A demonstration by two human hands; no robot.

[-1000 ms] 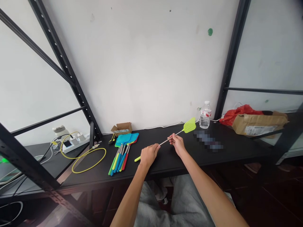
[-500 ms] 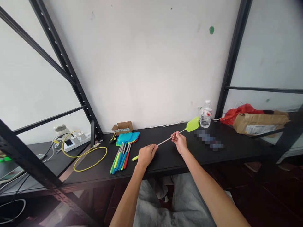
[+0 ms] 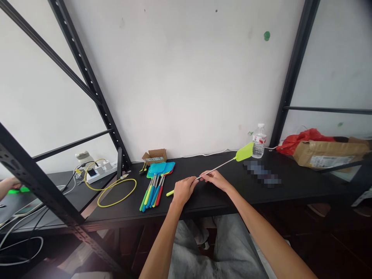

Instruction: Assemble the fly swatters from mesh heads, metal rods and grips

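A yellow-green fly swatter (image 3: 244, 152) slants over the black tabletop (image 3: 203, 205), its flat head up at the right and its handle end low at the left. My left hand (image 3: 184, 190) is closed around the lower part, with the handle's end sticking out beside it. Further along, my right hand (image 3: 214, 179) pinches the thin metal rod close to the left hand. To the left lies a pile of fly swatters (image 3: 157, 169) with blue heads on top and green, yellow, blue and red handles toward me.
Behind the pile stands a small open cardboard box (image 3: 154, 156). A yellow cable (image 3: 116, 203) loops near a white power strip (image 3: 101, 173). At the right are a water bottle (image 3: 258, 142), a blurred patch, a brown carton (image 3: 328, 155) and a red bag (image 3: 305, 138). Another person's hand (image 3: 11, 183) shows far left.
My right hand has slid down the rod toward my left hand. The view has shifted slightly, and another person's hand has come into sight at the far left.
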